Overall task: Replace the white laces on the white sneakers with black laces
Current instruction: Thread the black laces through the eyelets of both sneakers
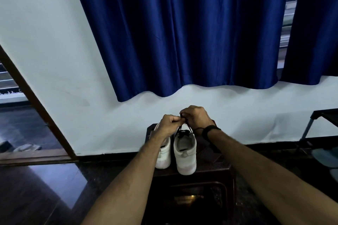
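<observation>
Two white sneakers stand heels toward me on a dark stool [215, 166]. The right sneaker [185, 153] has a black lace [182, 131] threaded through its front eyelets. Both lace ends rise to my hands, which meet above the toe. My left hand [169, 122] pinches one end of the lace with curled fingers. My right hand [196, 117], with a black band on its wrist, grips the other end. The left sneaker [164, 155] is partly hidden under my left forearm, and its laces cannot be seen.
A white wall and a blue curtain [182, 33] rise just behind the stool. A brown door frame [36, 104] stands at the left over a dark glossy floor. A dark folding table's leg [309, 126] shows at the right edge.
</observation>
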Tool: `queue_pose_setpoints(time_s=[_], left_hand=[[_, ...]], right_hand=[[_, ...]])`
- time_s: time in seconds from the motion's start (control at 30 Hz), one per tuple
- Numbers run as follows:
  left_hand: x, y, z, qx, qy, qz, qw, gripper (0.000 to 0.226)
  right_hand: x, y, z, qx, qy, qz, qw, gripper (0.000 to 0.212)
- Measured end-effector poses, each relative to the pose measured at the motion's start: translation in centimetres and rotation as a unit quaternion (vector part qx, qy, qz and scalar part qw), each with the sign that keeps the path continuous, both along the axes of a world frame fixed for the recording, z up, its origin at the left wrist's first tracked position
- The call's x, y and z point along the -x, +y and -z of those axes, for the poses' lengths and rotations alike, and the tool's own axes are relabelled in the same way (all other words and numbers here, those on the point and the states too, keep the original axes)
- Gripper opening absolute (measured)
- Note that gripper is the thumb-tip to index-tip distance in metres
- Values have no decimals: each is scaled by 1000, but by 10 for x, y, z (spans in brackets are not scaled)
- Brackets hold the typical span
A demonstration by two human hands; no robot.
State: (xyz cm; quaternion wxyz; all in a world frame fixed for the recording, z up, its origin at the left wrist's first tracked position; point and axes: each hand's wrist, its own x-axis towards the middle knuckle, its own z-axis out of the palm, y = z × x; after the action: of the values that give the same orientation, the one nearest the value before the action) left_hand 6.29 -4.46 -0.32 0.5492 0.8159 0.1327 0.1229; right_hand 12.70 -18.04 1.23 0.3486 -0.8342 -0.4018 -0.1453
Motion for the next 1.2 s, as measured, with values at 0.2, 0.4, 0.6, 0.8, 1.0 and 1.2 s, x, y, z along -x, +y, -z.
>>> queue_pose_setpoints(time_s=[0.2,0.4,0.6,0.8,1.0,1.2], left_hand=[[8,-12,6,151,-19,-46,987,21],[10,-10,-2,162,31,-113,980,9],[14,-19,-19,6,70,-109,992,24],[21,-21,-32,-177,87,-71,978,30],[31,-17,-34,-430,41,-3,902,21],[49,-21,-6,-144,-66,-203,966,14]], right_hand=[[24,8,28,-210,205,73,953,14],[39,8,45,-87,182,29,979,42],[37,14,38,-24,139,102,985,21],[43,17,37,-29,127,110,985,14],[41,17,36,-127,135,114,976,18],[32,22,44,-203,218,78,951,15]])
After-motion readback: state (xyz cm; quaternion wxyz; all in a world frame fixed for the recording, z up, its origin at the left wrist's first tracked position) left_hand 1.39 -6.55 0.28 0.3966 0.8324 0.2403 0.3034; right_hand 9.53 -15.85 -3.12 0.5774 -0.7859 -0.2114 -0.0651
